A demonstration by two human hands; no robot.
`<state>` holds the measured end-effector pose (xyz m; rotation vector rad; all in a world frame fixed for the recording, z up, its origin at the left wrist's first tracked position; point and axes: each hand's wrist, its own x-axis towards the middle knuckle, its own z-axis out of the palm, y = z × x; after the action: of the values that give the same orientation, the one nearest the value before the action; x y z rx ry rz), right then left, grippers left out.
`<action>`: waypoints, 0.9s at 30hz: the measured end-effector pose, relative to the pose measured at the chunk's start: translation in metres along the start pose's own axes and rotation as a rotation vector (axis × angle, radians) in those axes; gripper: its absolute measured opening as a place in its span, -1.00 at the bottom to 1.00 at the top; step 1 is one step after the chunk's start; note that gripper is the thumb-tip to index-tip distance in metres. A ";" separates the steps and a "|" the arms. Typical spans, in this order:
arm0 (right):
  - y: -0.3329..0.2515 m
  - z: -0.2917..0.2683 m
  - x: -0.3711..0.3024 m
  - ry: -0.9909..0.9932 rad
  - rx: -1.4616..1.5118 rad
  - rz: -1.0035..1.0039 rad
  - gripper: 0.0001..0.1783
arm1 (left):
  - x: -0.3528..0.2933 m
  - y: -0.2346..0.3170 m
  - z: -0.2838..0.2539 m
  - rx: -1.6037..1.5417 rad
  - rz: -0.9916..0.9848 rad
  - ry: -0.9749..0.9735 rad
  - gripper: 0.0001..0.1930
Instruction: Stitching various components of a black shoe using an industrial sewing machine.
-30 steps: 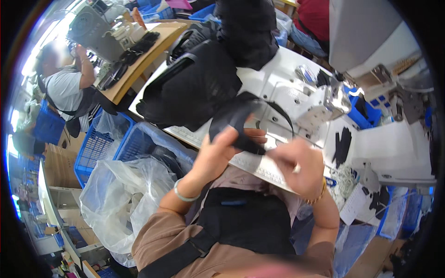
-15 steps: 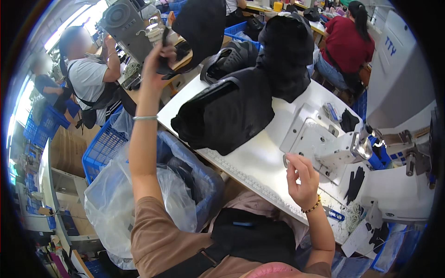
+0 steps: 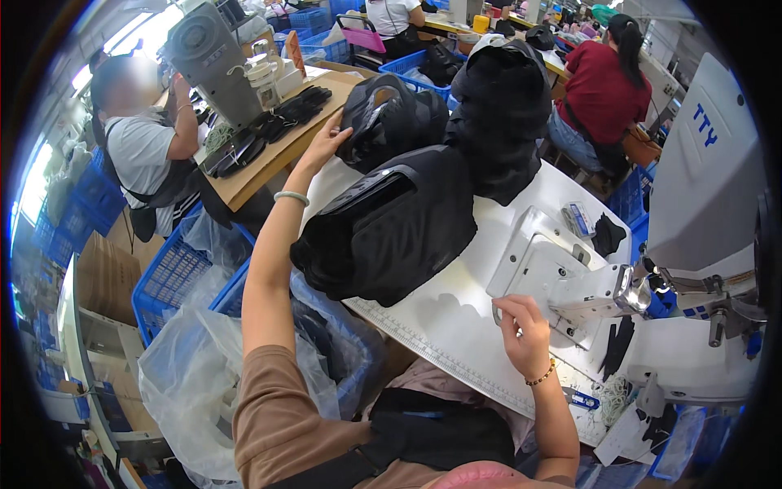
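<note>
A small pale thing [image 3: 497, 311] at your right hand [image 3: 525, 332] is too tiny to identify, held or worn unclear; your left hand [image 3: 327, 140] is at the grey-black pile [image 3: 393, 122], grip unreadable. Your left arm [image 3: 269, 261] hides part of the blue crate [image 3: 173, 281]. Co-worker's head [image 3: 126, 85] at left is blurred, and the white machine [image 3: 700, 187] runs off into the dark right rim.

blue basket [image 3: 160, 292], clear plastic bag [image 3: 189, 383], seated co-worker in red [image 3: 603, 94]
</note>
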<state>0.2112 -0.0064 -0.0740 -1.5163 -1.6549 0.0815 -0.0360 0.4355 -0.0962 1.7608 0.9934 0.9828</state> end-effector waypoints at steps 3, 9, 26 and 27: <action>-0.001 0.004 -0.001 -0.023 0.016 -0.015 -0.72 | 0.004 0.001 -0.006 0.603 0.029 0.332 -0.31; 0.006 -0.002 -0.001 -0.008 -0.004 0.011 -0.73 | -0.019 0.024 0.018 0.264 0.097 -0.040 -0.33; 0.006 0.003 -0.007 -0.042 -0.027 -0.048 -0.76 | -0.018 0.035 0.007 0.910 0.165 -0.053 -0.58; 0.005 0.001 -0.007 -0.042 -0.031 -0.044 -0.76 | -0.016 0.033 0.004 0.951 0.179 -0.048 -0.59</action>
<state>0.2131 -0.0106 -0.0813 -1.5098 -1.7295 0.0638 -0.0316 0.4097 -0.0708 2.6620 1.4214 0.5764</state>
